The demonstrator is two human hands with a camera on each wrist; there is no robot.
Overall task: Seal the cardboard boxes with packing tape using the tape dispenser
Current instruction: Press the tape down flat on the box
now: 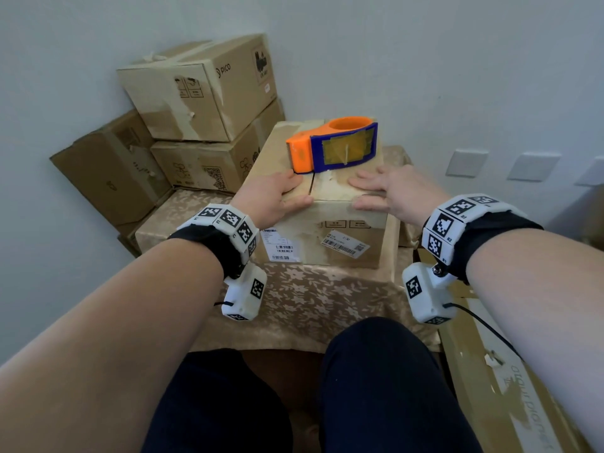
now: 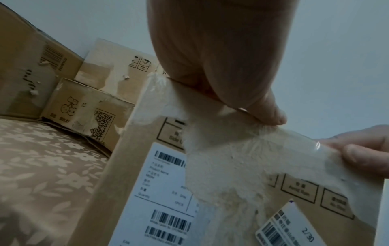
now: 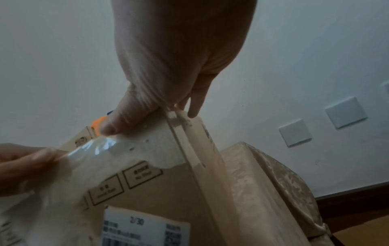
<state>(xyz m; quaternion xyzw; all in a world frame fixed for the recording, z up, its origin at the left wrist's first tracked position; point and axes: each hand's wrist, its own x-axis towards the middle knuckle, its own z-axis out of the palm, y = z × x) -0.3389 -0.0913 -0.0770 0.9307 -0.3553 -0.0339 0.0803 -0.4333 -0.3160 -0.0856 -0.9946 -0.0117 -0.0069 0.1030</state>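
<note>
A cardboard box point(image 1: 327, 237) with shipping labels stands on the cloth-covered table. An orange and blue tape dispenser point(image 1: 330, 145) lies on the far part of its top. My left hand point(image 1: 294, 189) presses flat on the left top flap, thumb over the front edge. My right hand point(image 1: 369, 192) presses flat on the right flap in the same way. The gap between the flaps point(image 1: 310, 184) runs between the two hands. The left wrist view shows the left hand point(image 2: 221, 66) on the box's front edge point(image 2: 147, 166). In the right wrist view the right hand point(image 3: 179, 58) rests on the box corner point(image 3: 164, 191).
Several cardboard boxes point(image 1: 196, 93) are stacked against the wall at the back left. The floral tablecloth point(image 1: 310, 305) hangs over the near table edge above my knees. A long flat carton point(image 1: 506, 387) lies at the lower right. Wall plates point(image 1: 465, 163) sit to the right.
</note>
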